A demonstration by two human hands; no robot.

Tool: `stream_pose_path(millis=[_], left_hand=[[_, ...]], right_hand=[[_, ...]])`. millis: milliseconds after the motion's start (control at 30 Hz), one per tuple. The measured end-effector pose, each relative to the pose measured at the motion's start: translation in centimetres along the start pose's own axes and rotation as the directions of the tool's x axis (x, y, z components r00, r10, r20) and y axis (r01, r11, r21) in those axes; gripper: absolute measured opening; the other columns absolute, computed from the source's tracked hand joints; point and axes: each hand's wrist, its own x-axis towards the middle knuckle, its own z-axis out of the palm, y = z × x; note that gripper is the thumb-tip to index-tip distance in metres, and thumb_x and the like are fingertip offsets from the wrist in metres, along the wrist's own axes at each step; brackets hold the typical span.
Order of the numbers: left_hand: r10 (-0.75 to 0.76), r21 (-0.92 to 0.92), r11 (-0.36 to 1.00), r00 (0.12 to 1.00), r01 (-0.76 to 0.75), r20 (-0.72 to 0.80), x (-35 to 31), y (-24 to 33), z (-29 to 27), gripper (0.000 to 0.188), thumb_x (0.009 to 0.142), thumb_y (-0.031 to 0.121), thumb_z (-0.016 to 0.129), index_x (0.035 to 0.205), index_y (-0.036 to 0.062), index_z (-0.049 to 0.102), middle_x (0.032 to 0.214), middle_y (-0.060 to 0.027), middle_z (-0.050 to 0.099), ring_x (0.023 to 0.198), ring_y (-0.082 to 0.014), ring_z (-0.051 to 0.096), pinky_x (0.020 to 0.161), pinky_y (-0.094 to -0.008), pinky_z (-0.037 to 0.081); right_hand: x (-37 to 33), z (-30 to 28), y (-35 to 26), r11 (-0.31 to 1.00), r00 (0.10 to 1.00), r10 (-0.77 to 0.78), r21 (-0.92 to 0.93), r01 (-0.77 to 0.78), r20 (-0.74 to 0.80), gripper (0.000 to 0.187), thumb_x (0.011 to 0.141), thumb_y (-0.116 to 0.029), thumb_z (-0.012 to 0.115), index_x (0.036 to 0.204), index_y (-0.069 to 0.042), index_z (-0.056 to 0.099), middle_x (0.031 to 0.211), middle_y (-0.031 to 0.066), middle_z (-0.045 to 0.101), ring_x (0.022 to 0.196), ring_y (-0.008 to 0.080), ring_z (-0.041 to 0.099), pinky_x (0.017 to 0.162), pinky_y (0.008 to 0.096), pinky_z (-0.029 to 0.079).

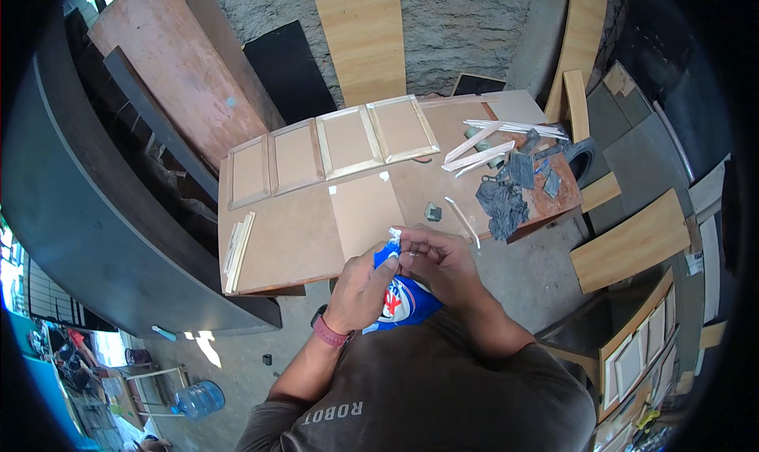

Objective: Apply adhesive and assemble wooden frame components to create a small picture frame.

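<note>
In front of my chest is a blue plastic pouch (417, 303) with red and white printing and white paste at its upper tip. My left hand (356, 292) is closed around its narrowed neck. The fingers of my right hand (443, 260) are bent and pressed together at the pouch's top, touching the white tip; whether they pinch the plastic or only the paste is hard to make out. Beyond my hands, a thin brown board (365, 219) with white dabs at its far corners lies on the worktable (296, 250).
Several joined wooden frames (340, 142) line the table's far side. Wood strips (239, 250) lie at the left edge. More strips (478, 158), a crumpled dark cloth (503, 205) and a small block (432, 212) are at the right. A large curved dark panel (134, 223) stands left.
</note>
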Motion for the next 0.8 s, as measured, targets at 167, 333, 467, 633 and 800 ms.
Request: stream_pose_path(millis=[167, 333, 467, 633, 800], left_hand=[[-0.041, 0.132, 0.990, 0.999, 0.041, 0.001, -0.6, 0.1, -0.1, 0.034, 0.104, 0.022, 0.040, 0.116, -0.0022, 0.061, 0.091, -0.0203, 0.069, 0.083, -0.0367, 0.067, 0.078, -0.0389, 0.051], [0.035, 0.191, 0.981, 0.999, -0.034, -0.007, -0.6, 0.2, 0.7, 0.038, 0.105, 0.029, 0.038, 0.103, -0.0016, 0.060, 0.077, -0.0181, 0.064, 0.069, -0.0345, 0.063, 0.067, -0.0372, 0.048], [0.035, 0.246, 0.968, 0.999, -0.043, 0.036, -0.4, -0.2, 0.7, 0.038, 0.105, 0.029, 0.038, 0.101, -0.0012, 0.061, 0.076, -0.0168, 0.064, 0.068, -0.0349, 0.063, 0.066, -0.0375, 0.048], [0.003, 0.246, 0.969, 0.999, -0.013, 0.039, -0.2, -0.4, 1.1, 0.031, 0.104, 0.022, 0.038, 0.099, -0.0006, 0.059, 0.084, -0.0188, 0.062, 0.079, -0.0382, 0.060, 0.074, -0.0420, 0.048], [-0.035, 0.221, 0.975, 0.998, 0.025, 0.044, 0.2, -0.3, 1.4, 0.034, 0.105, 0.025, 0.039, 0.101, -0.0019, 0.060, 0.082, -0.0179, 0.064, 0.076, -0.0354, 0.063, 0.072, -0.0401, 0.049]], right_hand=[[-0.8, 0.4, 0.3, 0.995, 0.999, 0.050, 0.087, -0.048, -0.020, 0.040, 0.095, 0.004, 0.062, 0.135, -0.001, 0.060, 0.104, 0.0038, 0.058, 0.087, 0.0083, 0.059, 0.077, 0.0223, 0.050], [-1.3, 0.1, 0.2, 0.991, 0.997, 0.078, 0.115, -0.075, -0.022, 0.040, 0.095, 0.004, 0.063, 0.135, 0.000, 0.060, 0.103, 0.0036, 0.058, 0.087, 0.0086, 0.059, 0.077, 0.0226, 0.051], [-1.8, -0.5, 0.3, 0.984, 0.993, 0.120, 0.137, -0.117, -0.018, 0.038, 0.093, 0.004, 0.062, 0.132, 0.004, 0.060, 0.104, 0.0038, 0.058, 0.093, 0.0119, 0.062, 0.082, 0.0258, 0.052], [-2.0, -0.8, 0.5, 0.980, 0.991, 0.127, 0.161, -0.120, -0.032, 0.036, 0.094, 0.002, 0.063, 0.129, 0.004, 0.060, 0.102, 0.0045, 0.060, 0.090, 0.0108, 0.062, 0.081, 0.0247, 0.052], [-2.0, -1.0, 0.3, 0.976, 0.986, 0.154, 0.168, -0.141, -0.068, 0.033, 0.092, 0.005, 0.062, 0.125, 0.006, 0.061, 0.097, 0.0063, 0.066, 0.087, 0.0116, 0.064, 0.081, 0.0253, 0.054]])
